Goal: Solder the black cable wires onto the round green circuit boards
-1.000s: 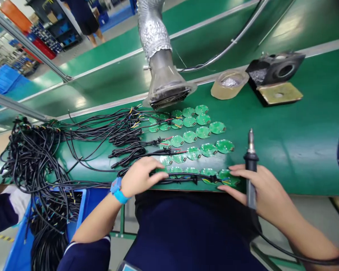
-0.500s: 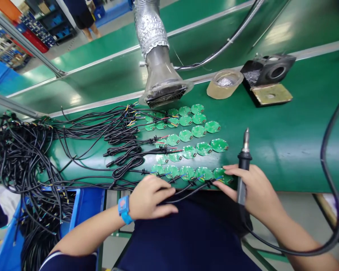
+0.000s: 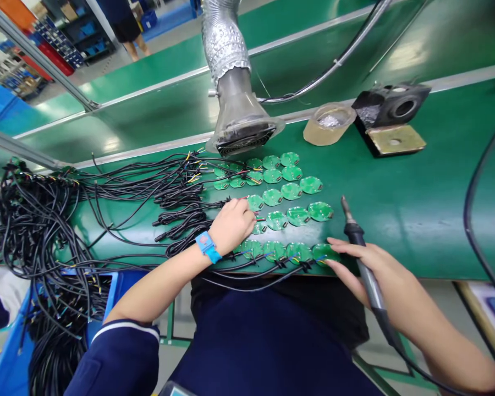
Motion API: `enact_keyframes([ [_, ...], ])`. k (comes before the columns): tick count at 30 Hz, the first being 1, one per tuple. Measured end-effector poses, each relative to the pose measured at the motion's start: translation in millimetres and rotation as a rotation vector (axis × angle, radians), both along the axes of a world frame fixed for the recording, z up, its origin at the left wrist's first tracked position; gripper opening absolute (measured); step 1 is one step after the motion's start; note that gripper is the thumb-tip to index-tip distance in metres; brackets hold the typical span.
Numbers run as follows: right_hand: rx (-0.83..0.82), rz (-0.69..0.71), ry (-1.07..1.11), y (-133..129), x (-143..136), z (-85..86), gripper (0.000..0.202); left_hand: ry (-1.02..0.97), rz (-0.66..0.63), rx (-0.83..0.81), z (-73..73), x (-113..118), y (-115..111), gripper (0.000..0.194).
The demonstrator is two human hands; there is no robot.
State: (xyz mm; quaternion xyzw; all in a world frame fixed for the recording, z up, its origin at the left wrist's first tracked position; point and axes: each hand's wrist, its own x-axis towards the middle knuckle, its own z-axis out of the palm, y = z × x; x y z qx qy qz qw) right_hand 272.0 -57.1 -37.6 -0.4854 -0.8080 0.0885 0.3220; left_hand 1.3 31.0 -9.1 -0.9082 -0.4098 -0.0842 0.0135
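My left hand (image 3: 232, 224), with a blue wrist strap (image 3: 207, 246), reaches over the left ends of the middle rows of green circuit boards (image 3: 276, 220). Its fingers are curled downward, and whatever lies under the fingertips is hidden. My right hand (image 3: 375, 269) holds a soldering iron (image 3: 369, 278) across the palm, its tip pointing up and away from me. The thumb and forefinger of that hand stretch toward the rightmost board (image 3: 325, 252) of the front row. Black cables (image 3: 268, 273) with coloured wire ends run to the front-row boards.
A fume extractor hood (image 3: 245, 124) hangs over the back rows. Behind stand a tub (image 3: 329, 124) of silvery material and a soldering iron stand (image 3: 396, 113). Tangled black cables (image 3: 37, 220) cover the left side, above a blue bin (image 3: 121, 286). Another person (image 3: 126, 25) stands beyond the bench.
My left hand has moved from the front edge up and away, over the middle rows, its fingers now curled. The soldering iron has tilted leftward in my right hand, which stays by the front row.
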Motion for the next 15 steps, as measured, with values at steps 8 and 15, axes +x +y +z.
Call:
enact_keyframes([
  [8,-0.048,0.026,0.01,-0.2,2.2,-6.0,0.027,-0.218,-0.083,-0.085,33.4,-46.8,-46.2,0.014],
  [15,-0.079,-0.037,-0.022,2.2,4.6,3.7,0.038,-0.174,0.132,-0.355,15.5,-56.0,-52.3,0.018],
])
